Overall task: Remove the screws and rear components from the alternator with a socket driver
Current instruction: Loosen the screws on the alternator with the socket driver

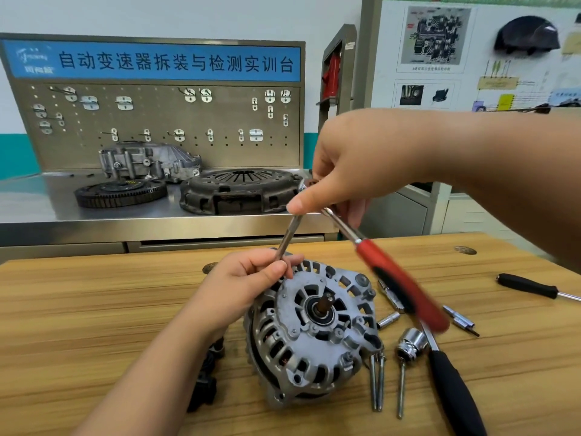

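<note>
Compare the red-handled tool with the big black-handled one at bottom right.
The red-handled tool is raised, gripped at its metal end by the right hand, and blurred. The black-handled tool lies untouched on the wooden table, in sharp focus. The handles differ: red against black. Both have bare metal shafts.

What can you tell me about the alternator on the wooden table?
The alternator is a round housing of grey cast metal, with many slotted vents through which copper windings show. It lies tilted on the wooden table, one end face turned up toward the camera. A short dark shaft stands out of its centre. Small screws sit on the face plate. The left hand rests against its far edge while gripping a thin metal rod.
</note>
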A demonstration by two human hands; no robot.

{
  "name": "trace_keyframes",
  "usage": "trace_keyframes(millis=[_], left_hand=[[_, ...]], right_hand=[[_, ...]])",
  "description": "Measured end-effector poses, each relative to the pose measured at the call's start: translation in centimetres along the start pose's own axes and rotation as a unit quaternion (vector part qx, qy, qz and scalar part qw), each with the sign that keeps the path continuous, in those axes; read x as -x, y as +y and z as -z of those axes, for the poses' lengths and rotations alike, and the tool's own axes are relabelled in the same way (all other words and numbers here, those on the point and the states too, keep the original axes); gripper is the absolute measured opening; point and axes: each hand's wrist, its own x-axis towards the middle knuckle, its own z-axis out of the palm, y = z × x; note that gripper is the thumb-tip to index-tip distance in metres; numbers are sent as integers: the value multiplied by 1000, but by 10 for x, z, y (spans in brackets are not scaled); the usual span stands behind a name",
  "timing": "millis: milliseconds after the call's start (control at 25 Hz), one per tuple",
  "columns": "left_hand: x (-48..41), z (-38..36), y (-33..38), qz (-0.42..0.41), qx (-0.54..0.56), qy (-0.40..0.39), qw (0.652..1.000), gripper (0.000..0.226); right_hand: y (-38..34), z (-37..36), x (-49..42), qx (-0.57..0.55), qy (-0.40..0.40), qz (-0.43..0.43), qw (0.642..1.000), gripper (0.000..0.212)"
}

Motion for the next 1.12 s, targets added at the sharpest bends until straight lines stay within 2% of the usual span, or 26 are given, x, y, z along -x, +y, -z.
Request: trace_keyframes(millis=[120, 240, 320, 400, 480, 560, 680, 800, 840, 1000, 1120], left_hand=[[2, 4, 2, -11, 16, -18, 1000, 17], [3, 1, 3, -7, 12, -5, 1000, 19], [1, -2, 1, -3, 6, 8, 1000, 20], [-1, -4, -1, -1, 11, 18, 1000, 18], [-1, -2, -1, -5, 18, 11, 1000, 19], [1, 1, 2, -19, 11, -8, 1000, 23], [3, 1, 0, -22, -16, -8, 1000, 21], [-1, -4, -4, -17, -20, 25, 999, 25], [-1, -5, -5, -16, -11, 28, 999, 28], [1, 1, -2, -22, 5, 5, 1000, 24], [2, -1, -2, -22, -15, 6, 1000, 18]], right_hand=[[3, -4, -4, 169, 77, 107, 977, 14], [3, -2, -4, 141, 93, 114, 979, 9], [2, -1, -5, 70, 62, 63, 994, 36], [3, -1, -3, 16, 33, 26, 999, 46], [4, -4, -2, 71, 56, 70, 993, 37], [2, -7, 0, 145, 88, 132, 977, 13], [5, -7, -1, 130, 105, 132, 977, 24], [3, -6, 1, -29, 78, 54, 995, 42], [3, -7, 3, -43, 74, 51, 995, 48], [5, -8, 3, 129, 117, 131, 976, 69], [9, -9, 4, 93, 124, 134, 979, 67]])
